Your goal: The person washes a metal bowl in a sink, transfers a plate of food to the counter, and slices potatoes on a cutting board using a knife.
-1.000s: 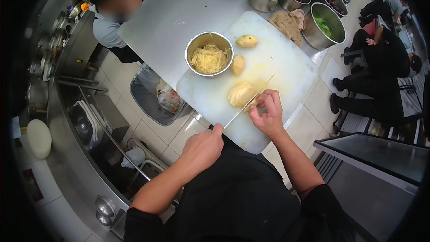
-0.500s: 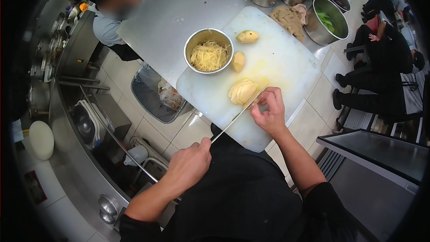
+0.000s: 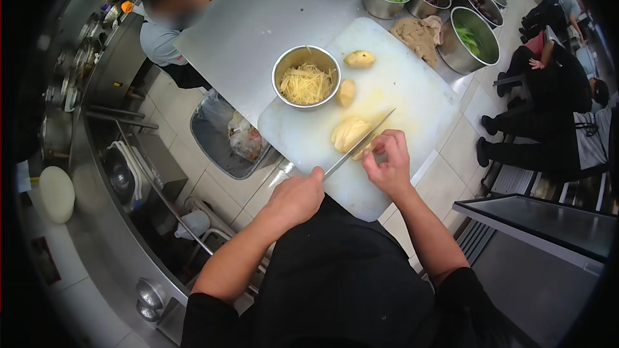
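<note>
My left hand (image 3: 296, 198) is wrapped round the handle of a knife (image 3: 359, 143), whose blade points up and to the right. Beside the blade lies a fan of pale yellow slices (image 3: 348, 133), possibly potato, on the white cutting board (image 3: 422, 106). My right hand (image 3: 390, 164) has its fingers bent and pinched on a small yellow piece (image 3: 363, 153), on the other side of the blade. Two peeled yellow pieces, one upper (image 3: 360, 59) and one lower (image 3: 346, 93), lie further up the board. Next to them a metal bowl (image 3: 305, 104) holds thin yellow shreds.
A brown cloth (image 3: 416, 38) and several metal bowls of food, one with green vegetables (image 3: 469, 40), stand at the upper right of the steel table (image 3: 258, 26). A person (image 3: 161, 38) is at the upper left. A lined bin (image 3: 219, 145) is below the table edge; other people are at right.
Compared with half a second ago, my left hand and the knife have moved up and to the right, and the blade reaches further over the board. My right hand has barely moved.
</note>
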